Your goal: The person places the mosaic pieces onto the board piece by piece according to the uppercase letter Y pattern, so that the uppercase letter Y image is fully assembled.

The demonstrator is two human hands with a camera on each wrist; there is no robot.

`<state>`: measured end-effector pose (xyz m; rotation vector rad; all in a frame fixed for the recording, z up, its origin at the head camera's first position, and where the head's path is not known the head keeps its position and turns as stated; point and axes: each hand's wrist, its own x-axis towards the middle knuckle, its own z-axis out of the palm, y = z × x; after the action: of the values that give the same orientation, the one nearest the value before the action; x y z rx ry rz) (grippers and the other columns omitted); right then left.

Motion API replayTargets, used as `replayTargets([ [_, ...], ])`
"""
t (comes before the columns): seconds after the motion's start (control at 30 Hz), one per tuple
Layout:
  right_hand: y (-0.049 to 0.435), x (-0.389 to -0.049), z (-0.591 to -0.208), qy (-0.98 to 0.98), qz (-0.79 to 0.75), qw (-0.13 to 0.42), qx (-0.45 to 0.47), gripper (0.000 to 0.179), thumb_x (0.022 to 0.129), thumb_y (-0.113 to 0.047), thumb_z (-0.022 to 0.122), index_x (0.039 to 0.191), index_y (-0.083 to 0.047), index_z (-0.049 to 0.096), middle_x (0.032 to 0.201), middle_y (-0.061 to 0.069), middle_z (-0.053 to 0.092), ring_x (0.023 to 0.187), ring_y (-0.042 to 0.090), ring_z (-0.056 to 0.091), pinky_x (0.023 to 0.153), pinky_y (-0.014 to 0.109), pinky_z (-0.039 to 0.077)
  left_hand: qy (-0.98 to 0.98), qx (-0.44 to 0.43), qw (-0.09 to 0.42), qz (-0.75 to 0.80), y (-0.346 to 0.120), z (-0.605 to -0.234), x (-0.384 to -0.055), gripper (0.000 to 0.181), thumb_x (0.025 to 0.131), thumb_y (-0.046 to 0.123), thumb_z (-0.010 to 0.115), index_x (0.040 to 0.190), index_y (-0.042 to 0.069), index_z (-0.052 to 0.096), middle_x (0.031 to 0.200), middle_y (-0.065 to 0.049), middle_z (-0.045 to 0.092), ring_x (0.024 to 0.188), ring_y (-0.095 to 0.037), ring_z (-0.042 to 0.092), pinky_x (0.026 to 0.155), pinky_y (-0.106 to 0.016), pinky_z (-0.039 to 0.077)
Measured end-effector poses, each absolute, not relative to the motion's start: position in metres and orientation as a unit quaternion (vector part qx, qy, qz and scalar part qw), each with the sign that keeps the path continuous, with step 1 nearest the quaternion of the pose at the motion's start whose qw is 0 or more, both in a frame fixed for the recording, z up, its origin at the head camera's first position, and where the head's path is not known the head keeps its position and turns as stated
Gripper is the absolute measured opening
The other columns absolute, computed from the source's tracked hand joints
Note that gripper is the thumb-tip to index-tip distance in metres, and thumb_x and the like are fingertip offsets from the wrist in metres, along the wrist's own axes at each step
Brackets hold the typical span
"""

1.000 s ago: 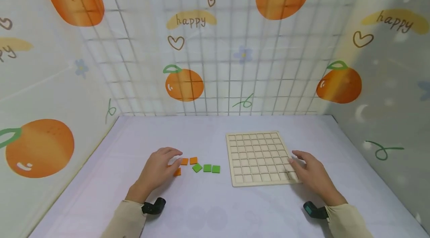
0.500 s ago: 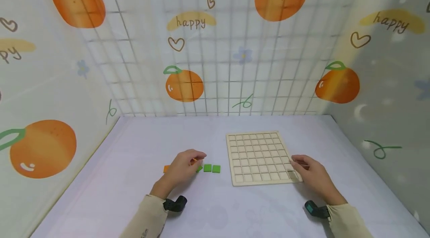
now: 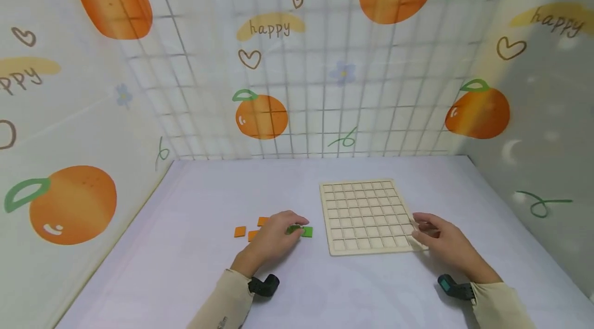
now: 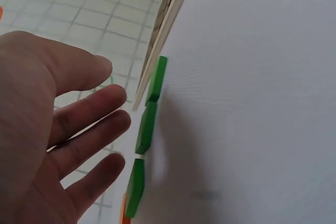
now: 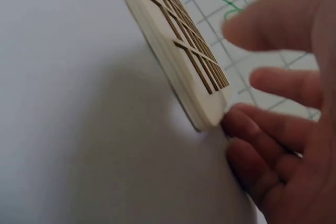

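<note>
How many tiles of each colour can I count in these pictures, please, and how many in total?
Orange tiles: 3 (head view)
Green tiles: 3 (left wrist view)
Total: at least 6; the left hand may hide more in the head view.

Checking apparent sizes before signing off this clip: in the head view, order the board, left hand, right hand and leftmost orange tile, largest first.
1. Board
2. Left hand and right hand: look alike, so unranked between them
3. Leftmost orange tile
</note>
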<state>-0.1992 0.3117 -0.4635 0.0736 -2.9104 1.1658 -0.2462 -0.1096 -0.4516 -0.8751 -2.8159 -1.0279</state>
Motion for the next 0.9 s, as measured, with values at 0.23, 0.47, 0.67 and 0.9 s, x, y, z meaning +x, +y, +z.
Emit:
replayTargets([
  [0.23, 0.309, -0.201, -0.471, -0.919, 0.389, -0.001, 0.056, 0.062, 0.088, -0.036, 0.077, 0.141, -0.011, 0.056, 0.127, 0.015, 0.062, 0.104, 0.026, 0.059, 0.077, 0.036, 0.048, -0.921, -0.274, 0.013, -0.277, -0.113, -0.462, -0.249, 0.024, 0.095, 0.017, 0.066, 0.117, 0.02, 0.074, 0.112, 0.011, 0.067, 0.108, -0.011, 0.06, 0.095, -0.036, 0.049],
  [0.47, 0.306, -0.199, -0.469, -0.93, 0.361, 0.014, 0.066, 0.059, 0.083, -0.031, 0.082, 0.134, -0.009, 0.063, 0.143, 0.013, 0.053, 0.125, 0.036, 0.053, 0.092, 0.049, 0.047, -0.925, -0.271, 0.011, -0.265, -0.111, -0.465, -0.249, 0.022, 0.094, 0.02, 0.069, 0.115, 0.023, 0.074, 0.113, 0.011, 0.066, 0.111, -0.013, 0.059, 0.097, -0.039, 0.048],
  [0.67, 0.31, -0.198, -0.467, -0.935, 0.342, 0.039, 0.088, 0.055, 0.082, -0.029, 0.084, 0.128, -0.006, 0.066, 0.14, 0.015, 0.052, 0.127, 0.039, 0.05, 0.098, 0.056, 0.045, -0.927, -0.274, 0.023, -0.255, -0.104, -0.466, -0.252, 0.021, 0.095, 0.022, 0.069, 0.115, 0.024, 0.074, 0.114, 0.011, 0.065, 0.112, -0.014, 0.058, 0.098, -0.039, 0.048],
  [0.9, 0.309, -0.198, -0.471, -0.928, 0.358, 0.035, 0.097, 0.058, 0.082, -0.033, 0.084, 0.131, -0.007, 0.065, 0.142, 0.015, 0.05, 0.124, 0.038, 0.052, 0.097, 0.056, 0.045, -0.932, -0.274, 0.039, -0.235, -0.106, -0.471, -0.253, 0.021, 0.094, 0.025, 0.071, 0.115, 0.025, 0.075, 0.112, 0.013, 0.065, 0.111, -0.012, 0.057, 0.096, -0.037, 0.048],
])
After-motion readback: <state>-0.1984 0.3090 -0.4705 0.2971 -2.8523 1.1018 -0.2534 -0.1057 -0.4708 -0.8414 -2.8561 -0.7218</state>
